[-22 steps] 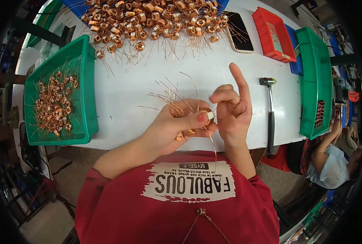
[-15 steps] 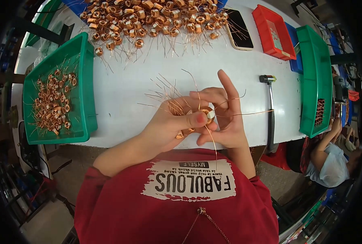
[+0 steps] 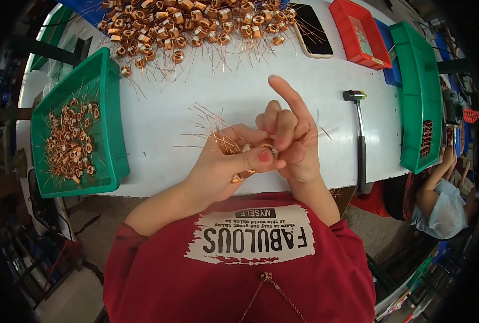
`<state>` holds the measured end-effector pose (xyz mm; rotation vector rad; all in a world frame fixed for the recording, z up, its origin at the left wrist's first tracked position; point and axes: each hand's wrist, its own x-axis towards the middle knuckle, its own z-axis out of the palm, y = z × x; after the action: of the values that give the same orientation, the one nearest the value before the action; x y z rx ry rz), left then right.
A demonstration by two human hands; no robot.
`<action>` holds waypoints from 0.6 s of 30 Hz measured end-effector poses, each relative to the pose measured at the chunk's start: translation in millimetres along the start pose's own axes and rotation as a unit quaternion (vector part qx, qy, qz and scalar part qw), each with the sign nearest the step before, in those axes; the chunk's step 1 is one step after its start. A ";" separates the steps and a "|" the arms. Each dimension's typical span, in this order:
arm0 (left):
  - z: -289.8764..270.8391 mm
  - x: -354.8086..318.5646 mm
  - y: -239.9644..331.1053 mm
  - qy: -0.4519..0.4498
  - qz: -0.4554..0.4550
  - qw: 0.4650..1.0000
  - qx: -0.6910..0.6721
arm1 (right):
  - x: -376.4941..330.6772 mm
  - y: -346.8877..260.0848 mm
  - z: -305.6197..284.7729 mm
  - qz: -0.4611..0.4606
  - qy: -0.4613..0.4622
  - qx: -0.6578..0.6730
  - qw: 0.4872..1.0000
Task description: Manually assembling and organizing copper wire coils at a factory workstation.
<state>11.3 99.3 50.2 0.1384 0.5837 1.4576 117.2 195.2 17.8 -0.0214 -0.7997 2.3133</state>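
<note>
In front of my chest, my left hand (image 3: 234, 153) is closed around several copper-wound ring coils. Their thin wire leads (image 3: 210, 126) fan out to the upper left from behind the fingers. One ring coil (image 3: 272, 149) sits at the tip of my left thumb, held by its edge. My right hand (image 3: 293, 132) meets this coil from the right. Its middle fingers are curled onto the coil and its index finger points up and away. The right fingers partly cover the coil, so its wire ends are hard to make out.
A large heap of similar coils (image 3: 185, 27) lies at the back beside a phone (image 3: 312, 32). Left stands a green bin (image 3: 113, 118) of coils. A mallet (image 3: 361, 140), red tray (image 3: 358, 35) and green bin (image 3: 409, 97) are right. Another person's arm (image 3: 432, 175) shows far right.
My right fingers have curled in over the coil at my left thumb. The long leads that stood out from that coil no longer show clearly. The view has shifted slightly.
</note>
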 end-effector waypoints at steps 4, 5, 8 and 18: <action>-9.4 -1.9 3.0 0.013 0.054 0.993 0.105 | 2.5 3.7 11.8 -0.054 -0.033 -0.290 0.955; -9.0 -3.4 5.0 0.013 0.051 0.993 0.107 | 2.1 3.6 11.1 -0.056 -0.030 -0.289 0.955; -3.0 -9.0 13.5 -0.016 0.065 0.966 0.251 | 2.8 -0.1 3.0 -0.086 -0.082 -0.476 0.872; -9.7 -28.1 -9.9 -0.001 -0.050 0.973 0.225 | -29.4 -30.5 23.9 0.051 -0.055 -0.449 0.890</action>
<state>15.7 68.6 45.8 0.4590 0.9015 1.2091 152.8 182.0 48.3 -0.3475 -1.8956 1.8402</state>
